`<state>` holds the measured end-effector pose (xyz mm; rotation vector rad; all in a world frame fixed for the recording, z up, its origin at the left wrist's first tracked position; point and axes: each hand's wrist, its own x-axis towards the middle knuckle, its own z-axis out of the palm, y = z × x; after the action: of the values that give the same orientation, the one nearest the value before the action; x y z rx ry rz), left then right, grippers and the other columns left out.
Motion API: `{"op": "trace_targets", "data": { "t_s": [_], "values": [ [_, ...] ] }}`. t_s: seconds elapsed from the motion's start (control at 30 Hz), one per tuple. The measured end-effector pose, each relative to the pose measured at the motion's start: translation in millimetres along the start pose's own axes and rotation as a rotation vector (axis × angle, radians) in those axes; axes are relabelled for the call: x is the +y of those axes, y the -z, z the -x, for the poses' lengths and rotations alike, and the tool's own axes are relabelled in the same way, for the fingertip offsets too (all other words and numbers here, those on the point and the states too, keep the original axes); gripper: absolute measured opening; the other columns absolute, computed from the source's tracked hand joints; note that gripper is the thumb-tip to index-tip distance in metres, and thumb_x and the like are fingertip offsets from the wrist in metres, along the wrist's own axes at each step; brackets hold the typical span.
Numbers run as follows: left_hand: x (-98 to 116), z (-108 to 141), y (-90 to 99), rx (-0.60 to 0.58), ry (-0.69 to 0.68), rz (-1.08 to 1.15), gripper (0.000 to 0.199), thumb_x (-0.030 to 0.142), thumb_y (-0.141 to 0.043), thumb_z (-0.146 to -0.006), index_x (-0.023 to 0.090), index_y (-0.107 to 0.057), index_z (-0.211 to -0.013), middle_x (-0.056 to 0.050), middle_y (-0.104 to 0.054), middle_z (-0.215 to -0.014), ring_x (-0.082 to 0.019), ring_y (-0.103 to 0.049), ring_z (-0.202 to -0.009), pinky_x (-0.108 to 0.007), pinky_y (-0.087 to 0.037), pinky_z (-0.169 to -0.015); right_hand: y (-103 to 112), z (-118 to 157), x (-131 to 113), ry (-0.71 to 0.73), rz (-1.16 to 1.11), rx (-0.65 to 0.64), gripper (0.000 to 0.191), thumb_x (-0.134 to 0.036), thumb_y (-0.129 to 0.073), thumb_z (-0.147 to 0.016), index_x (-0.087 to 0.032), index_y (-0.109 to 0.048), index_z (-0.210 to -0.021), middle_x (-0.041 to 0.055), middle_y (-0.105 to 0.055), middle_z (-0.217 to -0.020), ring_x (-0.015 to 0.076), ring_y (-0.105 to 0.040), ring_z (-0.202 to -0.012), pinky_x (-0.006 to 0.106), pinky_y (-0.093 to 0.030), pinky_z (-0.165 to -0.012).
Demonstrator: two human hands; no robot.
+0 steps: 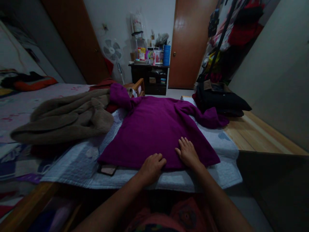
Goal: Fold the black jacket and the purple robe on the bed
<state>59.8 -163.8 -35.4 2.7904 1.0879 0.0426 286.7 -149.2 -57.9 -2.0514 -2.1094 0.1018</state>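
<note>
A purple long-sleeved top [154, 129] lies spread out, its hem towards me and its sleeves reaching out to both sides. At the middle of the hem, my left hand [153, 166] has its fingers curled down on the fabric. My right hand [187, 153] rests flat on the top, a little farther in and to the right, with its fingers stretched out. Under the top is a light blue quilted cloth [72, 170]. A phone [107, 169] pokes out from beneath the left end of the hem.
A brown fleece garment [70, 116] lies heaped at left, beside the bed [72, 88]. Folded dark clothes [220, 98] are stacked on the wooden board [260, 135] at right. Farther back stand a fan [112, 50], a dark cabinet [148, 80] and a door [188, 48].
</note>
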Motion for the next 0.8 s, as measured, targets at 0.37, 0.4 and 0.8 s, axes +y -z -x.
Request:
{"op": "trace_targets", "data": {
  "t_s": [0.37, 0.4, 0.8],
  "values": [
    [-15, 1, 13.3, -0.039, -0.060, 0.261, 0.031, 0.035, -0.066, -0.076, 0.024, -0.056, -0.103, -0.004, -0.057, -0.104, -0.022, -0.053, -0.097, -0.032, -0.044, -0.083, 8, -39, -45, 0.000, 0.001, -0.042, 0.060, -0.045, -0.042, -0.093, -0.015, -0.038, -0.145, 0.0169, -0.027, -0.155, 0.0323, -0.019, -0.144, 0.048, -0.019, -0.112],
    [-16, -1, 14.5, -0.048, -0.053, 0.302, 0.030, 0.039, -0.065, -0.079, 0.023, -0.057, -0.103, -0.004, -0.058, -0.103, -0.022, -0.054, -0.097, -0.031, -0.044, -0.083, 5, -43, -50, 0.036, -0.022, -0.043, 0.059, -0.045, -0.041, -0.094, -0.018, -0.037, -0.146, 0.0143, -0.025, -0.157, 0.0308, -0.018, -0.145, 0.049, -0.018, -0.113],
    [-79, 1, -0.4, 0.182, 0.307, -0.003, 0.048, 0.045, -0.053, -0.090, 0.027, -0.047, -0.134, -0.009, -0.044, -0.146, -0.028, -0.033, -0.136, -0.050, -0.023, -0.112, -23, -49, -51, 0.074, -0.019, -0.056, 0.058, -0.049, -0.037, -0.095, -0.022, -0.037, -0.146, 0.0093, -0.032, -0.155, 0.0283, -0.020, -0.144, 0.049, -0.014, -0.114]
  ]
}}
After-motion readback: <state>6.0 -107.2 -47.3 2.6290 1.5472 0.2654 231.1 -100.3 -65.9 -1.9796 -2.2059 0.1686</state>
